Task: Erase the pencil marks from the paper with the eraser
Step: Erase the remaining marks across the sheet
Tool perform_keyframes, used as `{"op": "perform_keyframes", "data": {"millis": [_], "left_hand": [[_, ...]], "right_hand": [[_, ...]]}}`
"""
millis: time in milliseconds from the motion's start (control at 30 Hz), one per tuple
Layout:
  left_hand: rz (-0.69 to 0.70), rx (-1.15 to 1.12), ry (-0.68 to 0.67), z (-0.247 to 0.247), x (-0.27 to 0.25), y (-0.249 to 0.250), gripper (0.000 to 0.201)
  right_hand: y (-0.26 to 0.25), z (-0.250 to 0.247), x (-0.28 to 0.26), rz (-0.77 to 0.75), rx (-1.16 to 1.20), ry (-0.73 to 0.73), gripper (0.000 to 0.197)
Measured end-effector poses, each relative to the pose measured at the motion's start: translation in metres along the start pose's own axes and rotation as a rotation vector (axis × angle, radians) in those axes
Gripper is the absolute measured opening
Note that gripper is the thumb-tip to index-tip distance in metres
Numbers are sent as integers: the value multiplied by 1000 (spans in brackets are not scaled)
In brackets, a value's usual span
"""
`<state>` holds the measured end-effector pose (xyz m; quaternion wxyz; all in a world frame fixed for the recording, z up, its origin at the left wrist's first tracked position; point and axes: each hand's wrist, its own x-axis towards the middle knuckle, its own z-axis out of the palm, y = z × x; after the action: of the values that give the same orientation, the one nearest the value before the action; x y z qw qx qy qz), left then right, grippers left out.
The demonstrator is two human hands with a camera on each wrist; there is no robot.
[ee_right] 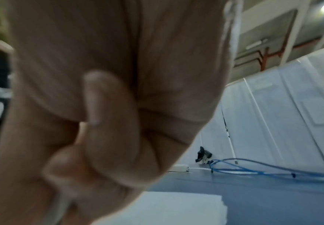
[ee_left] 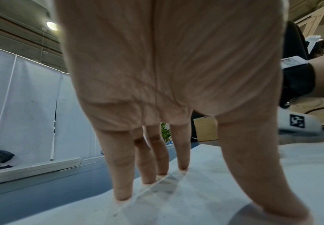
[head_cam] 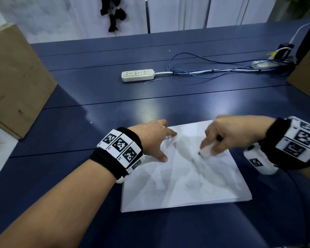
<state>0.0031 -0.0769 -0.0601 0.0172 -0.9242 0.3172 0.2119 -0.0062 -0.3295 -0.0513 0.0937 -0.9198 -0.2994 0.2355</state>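
Lying flat on the blue bench (head_cam: 168, 108), the paper (head_cam: 186, 179) is pinned at its far left corner by the straight, spread fingers (ee_left: 122, 175) of the left hand (head_cam: 150, 136). The white eraser (head_cam: 207, 150) is pinched in the curled grip of the right hand (head_cam: 229, 135), its tip set against smudged pencil marks (head_cam: 195, 159) near the sheet's middle. A power strip (head_cam: 138, 75) is seen well beyond.

The right hand (head_cam: 227, 135) is smeared by motion blur, and its fingers cover most of the eraser (head_cam: 207, 150). On the paper (head_cam: 186, 176), the pencil marks (head_cam: 195, 158) are too faint to read. At 3 o'clock, a cardboard box (head_cam: 308, 72) is cut off by the edge.
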Motion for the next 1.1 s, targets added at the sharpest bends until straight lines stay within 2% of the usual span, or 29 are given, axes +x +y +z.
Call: {"op": "perform_keyframes", "data": {"millis": [67, 200, 267, 333, 433, 467, 500, 633, 700, 767, 867, 900, 1033, 1100], "left_hand": [[0, 2, -1, 0, 0, 0, 86], [6, 3, 0, 0, -1, 1, 85], [1, 3, 0, -1, -2, 1, 85], [9, 2, 2, -1, -1, 1, 82], [4, -1, 1, 0, -1, 0, 84], [2, 1, 0, 0, -1, 0, 85], [2, 2, 1, 0, -1, 1, 85], [7, 0, 6, -2, -2, 2, 86], [5, -4, 7, -2, -2, 2, 85], [12, -6, 5, -1, -1, 2, 82], [9, -8, 10, 0, -1, 0, 85], [8, -9, 11, 0, -1, 0, 86], [12, -14, 11, -1, -2, 1, 84], [9, -17, 14, -1, -3, 2, 85]], "right_hand": [[-3, 0, -1, 9, 45, -38, 30], [6, -12, 22, 106, -35, 228, 26], [6, -14, 24, 121, -82, 283, 27], [6, -10, 15, 101, -74, 233, 28], [-2, 0, -2, 25, 21, -21, 31], [-4, 0, -3, 16, 24, -54, 31], [-4, -2, 0, 25, 14, -29, 31], [5, -17, 25, 142, -48, 257, 26], [8, -16, 27, 150, -92, 293, 27], [7, -10, 16, 103, -81, 200, 29], [-6, -2, -3, 33, 35, -62, 29], [-8, -2, -3, 29, 39, -76, 28], [2, -12, 19, 121, -53, 210, 22], [6, -15, 26, 116, -60, 265, 24]]}}
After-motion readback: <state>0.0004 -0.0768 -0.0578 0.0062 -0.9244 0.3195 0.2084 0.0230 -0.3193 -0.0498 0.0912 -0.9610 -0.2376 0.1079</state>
